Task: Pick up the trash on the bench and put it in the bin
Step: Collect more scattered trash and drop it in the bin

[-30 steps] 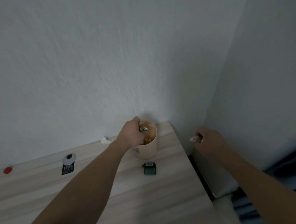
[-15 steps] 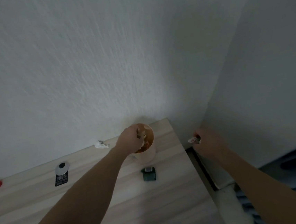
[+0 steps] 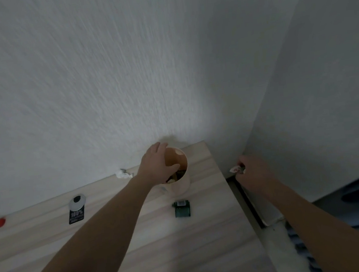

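A small beige bin (image 3: 182, 182) stands at the far right corner of the wooden bench (image 3: 184, 245), with scraps of trash inside. My left hand (image 3: 156, 165) hovers over the bin's left rim with fingers spread and nothing in it. My right hand (image 3: 251, 174) is past the bench's right edge, pinching a small white and red wrapper (image 3: 235, 170). On the bench lie a dark green packet (image 3: 182, 209) just in front of the bin, a crumpled white scrap (image 3: 123, 174) by the wall, a black tag with a silver round top (image 3: 77, 209), and a red cap (image 3: 0, 222).
White walls meet in a corner behind the bin. A dark gap (image 3: 246, 201) runs between the bench's right edge and a white ledge. Blue striped fabric (image 3: 357, 217) lies at the lower right.
My left hand, closed over the bin's mouth a second ago, has opened its fingers and lifted slightly. The right hand has kept hold of the wrapper in about the same place.
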A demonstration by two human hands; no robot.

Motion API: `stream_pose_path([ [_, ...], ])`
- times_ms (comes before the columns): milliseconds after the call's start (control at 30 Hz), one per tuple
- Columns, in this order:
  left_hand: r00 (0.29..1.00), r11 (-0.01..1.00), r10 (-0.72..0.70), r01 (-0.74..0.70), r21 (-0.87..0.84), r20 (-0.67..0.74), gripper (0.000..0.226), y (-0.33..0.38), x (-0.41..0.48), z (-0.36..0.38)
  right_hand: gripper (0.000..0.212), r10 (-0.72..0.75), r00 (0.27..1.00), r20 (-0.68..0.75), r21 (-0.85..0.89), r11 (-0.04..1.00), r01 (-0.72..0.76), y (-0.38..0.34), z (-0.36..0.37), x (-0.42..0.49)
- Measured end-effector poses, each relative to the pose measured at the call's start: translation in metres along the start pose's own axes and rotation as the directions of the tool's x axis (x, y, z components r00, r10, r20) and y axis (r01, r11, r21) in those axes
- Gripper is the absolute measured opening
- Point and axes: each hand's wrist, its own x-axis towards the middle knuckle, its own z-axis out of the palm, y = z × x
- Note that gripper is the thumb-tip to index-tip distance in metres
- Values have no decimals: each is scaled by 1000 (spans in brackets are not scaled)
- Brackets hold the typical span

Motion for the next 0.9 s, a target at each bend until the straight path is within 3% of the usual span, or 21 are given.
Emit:
stream_pose_path([
  [300, 1000, 985, 10, -7, 172, -18, 83, 3, -11, -3, 18, 1, 999, -33, 47, 999, 0, 0, -10, -10],
  [900, 960, 982, -115, 149, 117, -255, 62, -31, -74, -45, 12, -163, 985, -52, -26, 987, 161, -52, -25, -18],
])
